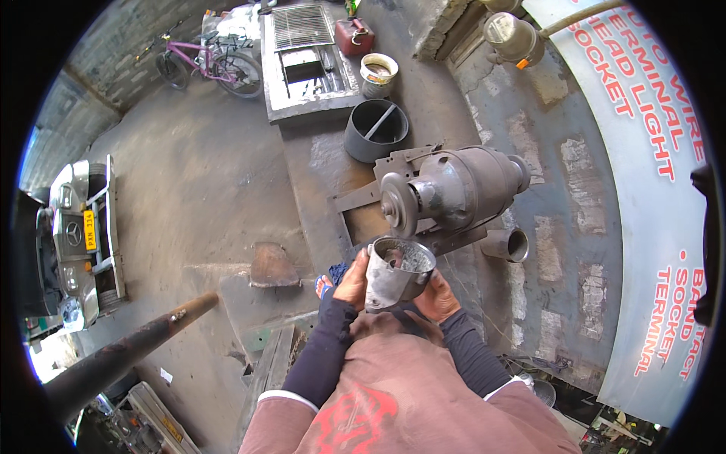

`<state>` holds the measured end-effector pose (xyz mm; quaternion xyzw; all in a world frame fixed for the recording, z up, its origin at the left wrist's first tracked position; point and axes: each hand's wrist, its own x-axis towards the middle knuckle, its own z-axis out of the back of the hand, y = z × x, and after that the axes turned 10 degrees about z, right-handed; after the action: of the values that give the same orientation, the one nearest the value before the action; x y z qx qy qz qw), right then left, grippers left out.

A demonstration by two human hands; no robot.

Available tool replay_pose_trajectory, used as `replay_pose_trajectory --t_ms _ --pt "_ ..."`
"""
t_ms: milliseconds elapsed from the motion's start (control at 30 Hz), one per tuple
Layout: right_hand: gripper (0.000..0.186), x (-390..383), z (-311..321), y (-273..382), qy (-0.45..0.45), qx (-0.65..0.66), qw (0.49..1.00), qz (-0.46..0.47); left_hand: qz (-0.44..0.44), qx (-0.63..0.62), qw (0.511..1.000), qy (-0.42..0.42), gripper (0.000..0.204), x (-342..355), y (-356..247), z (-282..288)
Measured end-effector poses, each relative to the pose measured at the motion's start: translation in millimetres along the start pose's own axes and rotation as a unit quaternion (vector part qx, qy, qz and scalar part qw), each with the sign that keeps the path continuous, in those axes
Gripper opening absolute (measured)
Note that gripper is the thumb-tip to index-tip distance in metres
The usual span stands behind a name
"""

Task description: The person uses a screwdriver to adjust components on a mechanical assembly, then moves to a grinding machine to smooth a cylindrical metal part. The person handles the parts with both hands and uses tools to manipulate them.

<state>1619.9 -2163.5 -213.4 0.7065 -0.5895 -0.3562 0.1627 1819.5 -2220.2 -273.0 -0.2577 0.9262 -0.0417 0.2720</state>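
Between my two hands I hold a grey, cup-shaped metal housing (387, 284), its round open mouth tipped up and a dark hollow inside. My left hand (352, 281) grips its left side, fingers wrapped toward the far face. On the right, my right hand (439, 298) is curled against the lower side of the housing; some of its fingers are hidden behind the metal. Just beyond stands a dusty bench grinder (469, 185), its round wheel (398, 205) facing left, close to the housing's far rim but apart from my hands.
A metal pipe (514, 246) juts out right of the grinder. Farther off are a black tub (376, 132), a white bucket (378, 72), a red can (353, 36) and a purple bicycle (204, 64). A thick pole (136, 352) slants in at lower left, below a car front (76, 234).
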Motion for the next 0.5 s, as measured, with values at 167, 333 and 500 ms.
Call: replay_pose_trajectory --t_ms 167,333,500 --pt "0.088 10 -13 -9 -0.066 -0.016 0.998 0.009 -0.101 0.067 0.992 -0.035 0.052 -24 -30 -28" --pt "0.083 36 -10 -11 -0.059 -0.052 0.997 0.014 -0.148 0.258 0.946 -0.132 0.059 -44 -70 -85" --pt "0.075 41 -43 18 -0.093 -0.162 0.981 0.052 -0.028 0.089 0.995 -0.032 0.046 -8 -84 -43"
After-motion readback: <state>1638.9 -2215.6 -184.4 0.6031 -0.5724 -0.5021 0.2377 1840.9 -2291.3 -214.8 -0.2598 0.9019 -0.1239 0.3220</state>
